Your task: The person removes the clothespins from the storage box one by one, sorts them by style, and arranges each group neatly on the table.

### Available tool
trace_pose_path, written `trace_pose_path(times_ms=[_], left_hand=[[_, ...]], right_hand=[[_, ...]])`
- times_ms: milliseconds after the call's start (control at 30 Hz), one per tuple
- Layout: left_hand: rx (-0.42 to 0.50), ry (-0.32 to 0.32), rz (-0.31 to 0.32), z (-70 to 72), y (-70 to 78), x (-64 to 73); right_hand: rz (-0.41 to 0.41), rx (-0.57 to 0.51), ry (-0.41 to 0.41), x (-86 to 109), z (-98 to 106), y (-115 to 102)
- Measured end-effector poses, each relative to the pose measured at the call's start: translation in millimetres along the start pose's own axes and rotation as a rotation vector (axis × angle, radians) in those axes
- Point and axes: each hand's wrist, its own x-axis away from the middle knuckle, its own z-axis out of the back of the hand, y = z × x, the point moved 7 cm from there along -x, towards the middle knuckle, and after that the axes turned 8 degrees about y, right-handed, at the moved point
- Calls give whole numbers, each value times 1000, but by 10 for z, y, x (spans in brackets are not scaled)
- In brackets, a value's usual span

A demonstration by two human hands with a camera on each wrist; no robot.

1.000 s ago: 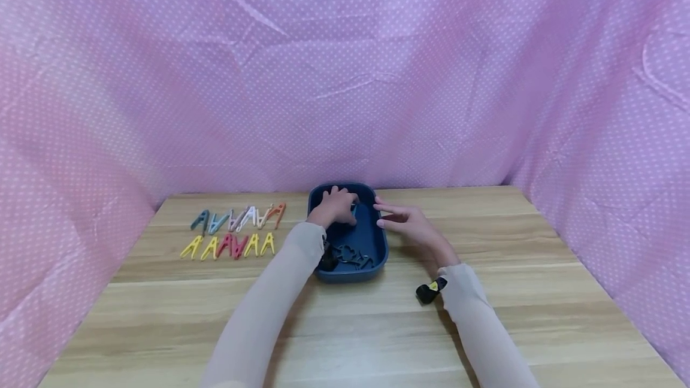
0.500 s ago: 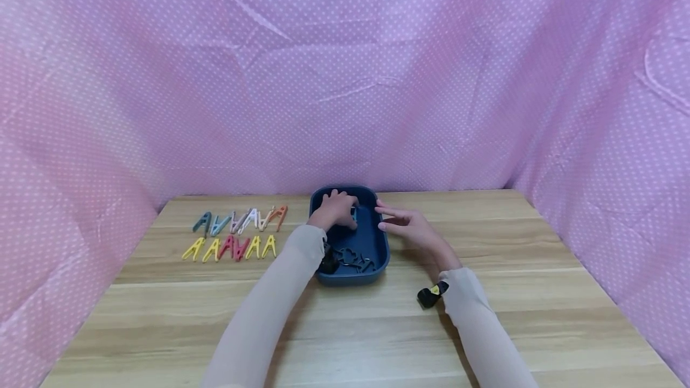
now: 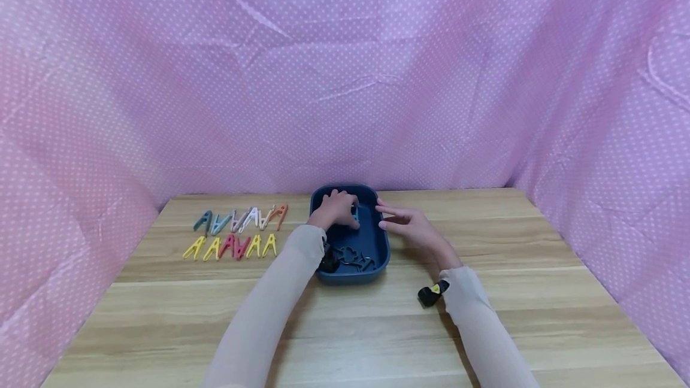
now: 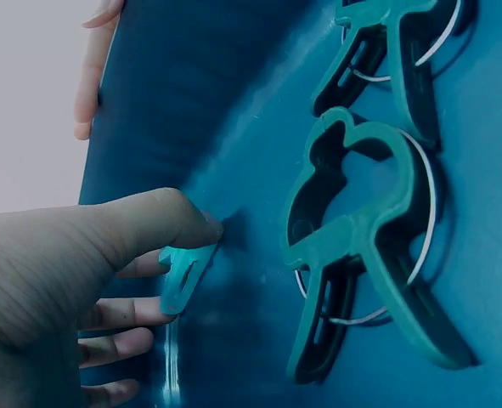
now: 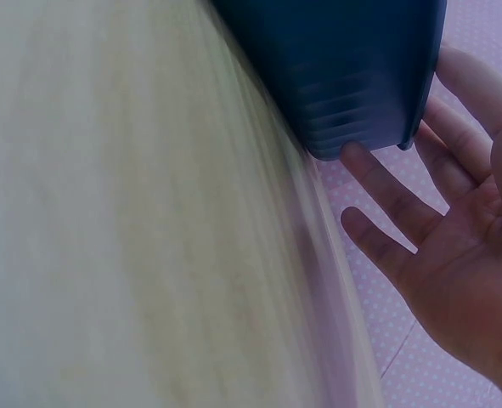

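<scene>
My left hand [image 3: 338, 208] reaches into the far part of a dark blue tray [image 3: 353, 279]. In the left wrist view, its thumb and fingers pinch a turquoise clothes peg [image 4: 183, 276] by the tray's wall. Two dark green clothes pegs with wire rings lie on the tray floor, the nearer one [image 4: 361, 238] whole in that view and the other [image 4: 391, 51] cut off at the top. My right hand [image 3: 412, 226] is at the tray's right side, fingers extended, fingertips touching its rim and outer wall. The right wrist view shows that hand [image 5: 463, 246] holding nothing.
Left of the tray, colourful clothes pegs lie in two rows on the wooden table [image 3: 345, 340]: a mixed upper row [image 3: 250, 219] and a yellow and red lower row [image 3: 234, 246]. A pink dotted curtain [image 3: 345, 76] hangs behind the table and along both sides.
</scene>
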Motion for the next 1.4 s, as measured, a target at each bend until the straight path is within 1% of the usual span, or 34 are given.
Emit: trace_pose_path(times_ms=[200,367,500,600,700,800,900,1033,1100,1233,1400], left_hand=[[39,5,-4,88,-4,18],[95,1,-13,212,24,54],[125,16,-52,377,66,92],[142,38,-88,531,99,122],[181,59,-112,690,128,169],[213,86,-138,855,159,239],[223,127,-181,1025,211,325],[254,169,-223,1201,266,448],[268,180,-240,1254,282,508],[281,207,-283,1331,295,633],[315,243,-322,1391,251,782]], right_hand=[[13,10,0,-33,-14,-56],[33,14,-5,-57,-31,-106],[38,7,-11,-64,-48,-152],[33,1,-13,-60,-55,-174],[28,6,-11,-57,-60,-193],[19,8,-8,-59,-62,-207],[17,8,-9,-60,-67,-211],[0,6,-3,-48,-69,-168],[-18,-6,-2,-27,-69,-131],[-15,-5,-2,25,-68,-80],[3,8,18,76,-38,-35]])
